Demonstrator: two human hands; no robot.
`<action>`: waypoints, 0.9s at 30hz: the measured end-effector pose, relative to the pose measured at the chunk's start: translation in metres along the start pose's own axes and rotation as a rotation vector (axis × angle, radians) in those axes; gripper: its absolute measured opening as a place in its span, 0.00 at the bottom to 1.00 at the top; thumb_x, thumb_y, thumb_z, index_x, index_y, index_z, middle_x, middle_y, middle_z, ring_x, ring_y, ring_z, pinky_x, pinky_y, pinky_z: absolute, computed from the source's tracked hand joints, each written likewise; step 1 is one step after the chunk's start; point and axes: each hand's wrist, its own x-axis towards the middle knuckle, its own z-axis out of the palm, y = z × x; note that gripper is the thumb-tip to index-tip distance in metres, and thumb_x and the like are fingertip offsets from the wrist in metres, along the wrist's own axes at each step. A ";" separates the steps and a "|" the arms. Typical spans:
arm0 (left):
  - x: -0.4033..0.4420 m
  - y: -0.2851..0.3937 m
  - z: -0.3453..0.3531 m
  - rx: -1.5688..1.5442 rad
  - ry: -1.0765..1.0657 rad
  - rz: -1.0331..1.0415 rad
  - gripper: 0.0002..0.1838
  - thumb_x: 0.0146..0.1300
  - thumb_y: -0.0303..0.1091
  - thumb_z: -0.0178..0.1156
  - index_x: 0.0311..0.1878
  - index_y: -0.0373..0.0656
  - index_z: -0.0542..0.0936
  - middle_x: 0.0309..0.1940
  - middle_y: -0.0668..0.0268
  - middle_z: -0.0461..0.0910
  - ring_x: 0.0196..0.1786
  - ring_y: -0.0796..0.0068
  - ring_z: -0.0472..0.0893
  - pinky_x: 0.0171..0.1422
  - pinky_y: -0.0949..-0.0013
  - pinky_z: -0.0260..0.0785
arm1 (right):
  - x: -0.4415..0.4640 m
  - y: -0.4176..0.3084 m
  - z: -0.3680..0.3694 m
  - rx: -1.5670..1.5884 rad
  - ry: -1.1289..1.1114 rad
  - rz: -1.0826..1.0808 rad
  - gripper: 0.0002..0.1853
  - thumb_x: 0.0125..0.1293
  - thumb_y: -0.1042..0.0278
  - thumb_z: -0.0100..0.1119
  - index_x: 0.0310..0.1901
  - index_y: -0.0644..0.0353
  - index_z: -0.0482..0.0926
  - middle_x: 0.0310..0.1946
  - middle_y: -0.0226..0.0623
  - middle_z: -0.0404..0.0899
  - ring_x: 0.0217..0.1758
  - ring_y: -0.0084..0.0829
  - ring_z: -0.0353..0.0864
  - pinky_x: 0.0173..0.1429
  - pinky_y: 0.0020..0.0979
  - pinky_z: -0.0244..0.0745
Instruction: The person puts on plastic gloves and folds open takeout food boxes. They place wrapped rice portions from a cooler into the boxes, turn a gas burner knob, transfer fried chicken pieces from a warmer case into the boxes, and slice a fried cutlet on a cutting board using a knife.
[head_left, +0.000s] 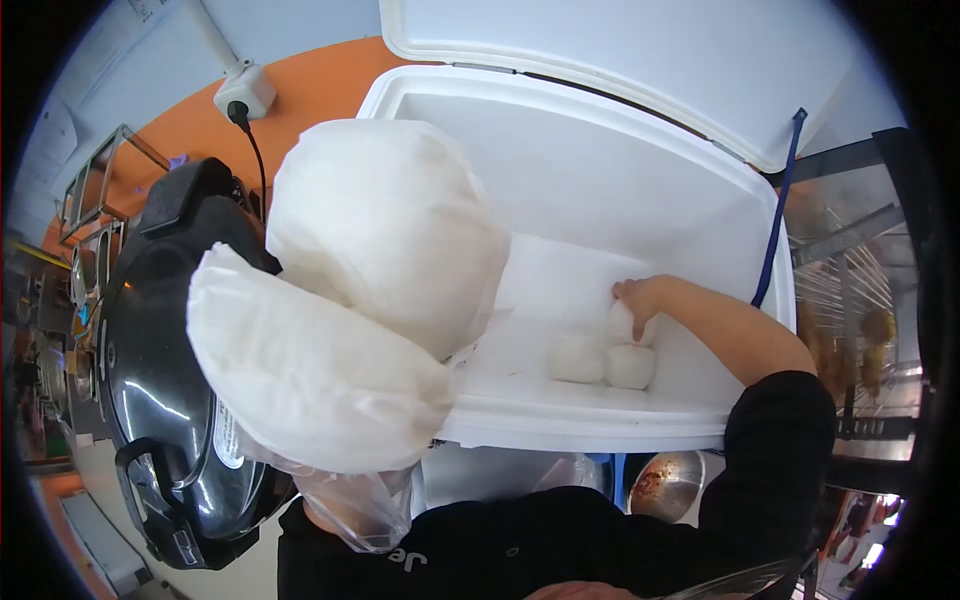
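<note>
The fingers (621, 291) of the right hand (645, 298) grip a white bundle (621, 322) inside a white cooler box (600, 170). Two more bundles (578, 360) sit just below the fingers, whose left side has bulky white bagging (390, 220) and a black appliance (160, 350), their right a blue strap (780, 215).

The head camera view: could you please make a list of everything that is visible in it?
Box: one, white, centre right
Box lid: one, white, raised behind the box
Strap: one, blue, between lid and box
Small lumps: three visible, white, on the box floor
Large bundles: apparently two, white, left of centre
Clear plastic: one piece, transparent, below the bundles
Lidded appliance: one, black, left
Socket: one, white, upper left
Bowl: one, silver with reddish residue, below the box
Skewered food: several, yellowish-brown, far right
Left-edge items: uncountable, too small
Clothing: one top, black, bottom
Right hand: one, bare, at the rear lump
Left hand: hidden
</note>
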 end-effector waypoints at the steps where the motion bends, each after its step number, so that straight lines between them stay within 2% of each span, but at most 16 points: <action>1: 0.001 0.002 -0.003 -0.036 0.001 -0.015 0.42 0.51 0.51 0.63 0.66 0.49 0.56 0.65 0.54 0.57 0.66 0.47 0.60 0.61 0.33 0.60 | 0.003 0.002 -0.007 -0.047 -0.133 0.033 0.47 0.38 0.50 0.74 0.61 0.58 0.65 0.61 0.49 0.63 0.63 0.42 0.65 0.63 0.39 0.63; 5: -0.002 0.000 -0.007 -0.054 0.007 -0.086 0.42 0.51 0.51 0.63 0.66 0.49 0.56 0.65 0.55 0.57 0.66 0.48 0.60 0.62 0.34 0.59 | -0.032 -0.007 -0.040 0.119 -0.157 -0.070 0.45 0.39 0.50 0.74 0.60 0.61 0.66 0.62 0.47 0.62 0.63 0.41 0.64 0.63 0.38 0.63; 7: -0.006 -0.001 -0.005 -0.029 0.000 -0.109 0.42 0.51 0.52 0.63 0.66 0.49 0.56 0.65 0.55 0.57 0.66 0.49 0.61 0.62 0.34 0.59 | -0.047 -0.037 -0.066 0.523 0.063 -0.208 0.46 0.44 0.49 0.71 0.64 0.61 0.62 0.65 0.45 0.59 0.66 0.40 0.61 0.66 0.38 0.59; 9: -0.005 -0.005 -0.003 -0.032 -0.002 -0.132 0.42 0.51 0.52 0.63 0.66 0.49 0.56 0.65 0.55 0.57 0.66 0.49 0.61 0.63 0.35 0.59 | -0.042 -0.084 -0.066 0.821 0.147 -0.524 0.50 0.47 0.42 0.67 0.66 0.61 0.56 0.63 0.47 0.60 0.62 0.43 0.65 0.63 0.40 0.62; 10: -0.005 -0.005 -0.002 -0.041 -0.006 -0.140 0.42 0.51 0.52 0.63 0.66 0.49 0.56 0.65 0.55 0.57 0.66 0.50 0.61 0.63 0.35 0.59 | -0.032 -0.115 -0.065 0.911 0.080 -0.641 0.53 0.47 0.41 0.67 0.68 0.61 0.51 0.65 0.46 0.55 0.64 0.42 0.61 0.63 0.42 0.61; 11: -0.003 -0.005 0.000 -0.057 -0.013 -0.146 0.42 0.50 0.52 0.63 0.66 0.49 0.56 0.64 0.55 0.57 0.66 0.50 0.61 0.63 0.36 0.59 | -0.024 -0.154 -0.061 1.022 0.126 -0.579 0.49 0.48 0.41 0.66 0.67 0.59 0.55 0.63 0.46 0.59 0.67 0.42 0.57 0.64 0.43 0.61; 12: -0.001 -0.007 0.002 -0.073 -0.019 -0.152 0.42 0.50 0.52 0.63 0.66 0.49 0.56 0.64 0.56 0.58 0.66 0.50 0.61 0.63 0.36 0.59 | -0.061 -0.183 -0.076 1.095 0.078 -0.539 0.45 0.48 0.42 0.66 0.65 0.56 0.60 0.61 0.47 0.62 0.65 0.42 0.60 0.63 0.46 0.62; 14: 0.000 -0.005 0.003 -0.120 -0.026 -0.164 0.42 0.50 0.52 0.63 0.65 0.49 0.57 0.64 0.56 0.58 0.66 0.50 0.61 0.63 0.37 0.59 | -0.043 -0.212 -0.078 1.099 0.108 -0.388 0.42 0.48 0.42 0.65 0.62 0.54 0.64 0.58 0.44 0.66 0.63 0.42 0.63 0.61 0.46 0.63; 18: -0.005 -0.004 0.002 -0.160 -0.060 -0.214 0.42 0.50 0.52 0.63 0.65 0.49 0.57 0.64 0.57 0.58 0.66 0.51 0.62 0.64 0.38 0.59 | -0.021 -0.227 -0.080 1.038 0.078 -0.338 0.39 0.50 0.45 0.65 0.62 0.54 0.64 0.56 0.43 0.68 0.58 0.39 0.67 0.58 0.43 0.66; 23: -0.020 -0.001 -0.001 -0.185 -0.082 -0.302 0.41 0.50 0.52 0.63 0.65 0.49 0.57 0.64 0.57 0.59 0.65 0.53 0.62 0.65 0.39 0.59 | -0.008 -0.234 -0.071 0.989 0.135 -0.379 0.39 0.50 0.46 0.65 0.61 0.56 0.65 0.56 0.44 0.69 0.58 0.38 0.68 0.58 0.42 0.66; 27: -0.023 -0.001 -0.002 -0.215 -0.104 -0.328 0.41 0.50 0.52 0.63 0.65 0.49 0.57 0.64 0.58 0.59 0.65 0.53 0.62 0.65 0.40 0.58 | 0.010 -0.226 -0.068 0.942 0.225 -0.499 0.38 0.51 0.47 0.65 0.61 0.57 0.66 0.55 0.44 0.69 0.58 0.37 0.69 0.58 0.41 0.66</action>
